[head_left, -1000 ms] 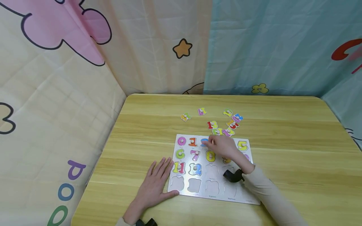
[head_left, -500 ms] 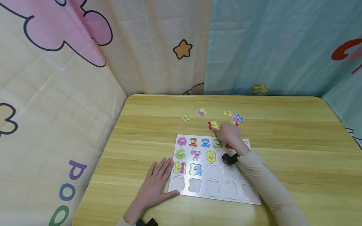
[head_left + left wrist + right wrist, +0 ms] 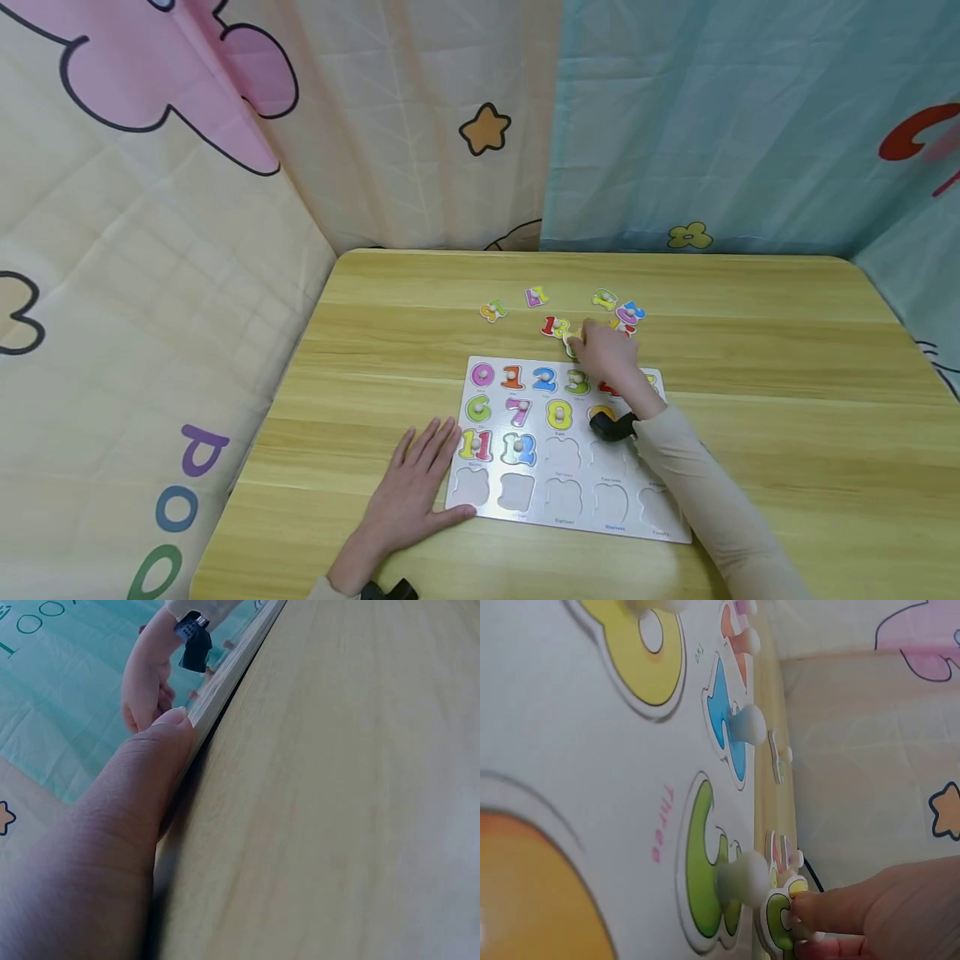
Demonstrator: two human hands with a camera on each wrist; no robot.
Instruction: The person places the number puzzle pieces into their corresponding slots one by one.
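Observation:
A white number peg puzzle board [image 3: 540, 492] lies on the table. Its upper pieces, such as the blue 2 [image 3: 545, 380] and green 3 [image 3: 701, 870], sit in their recesses. My left hand [image 3: 412, 483] lies with fingers spread at the board's left edge; its thumb [image 3: 161, 750] touches the near corner. Just beyond the far edge, my right hand [image 3: 609, 350] pinches a green-and-yellow number puzzle piece [image 3: 778, 919], tilted up and partly hidden by the fingers in the head view. Beside it lies the red-and-yellow 13 piece [image 3: 555, 327].
Loose number pieces lie past the board: a purple-and-yellow one [image 3: 536, 297], an orange-and-green one [image 3: 492, 312], a yellow-green one [image 3: 604, 299] and a pink-and-blue one [image 3: 630, 313]. Several recesses in the board's nearer rows are bare. Printed curtains [image 3: 420, 167] surround the wooden table [image 3: 787, 400].
My right hand has moved from above the board's top row to the loose pieces and grips one. The 13 piece has shifted slightly left. My left hand has stayed in place.

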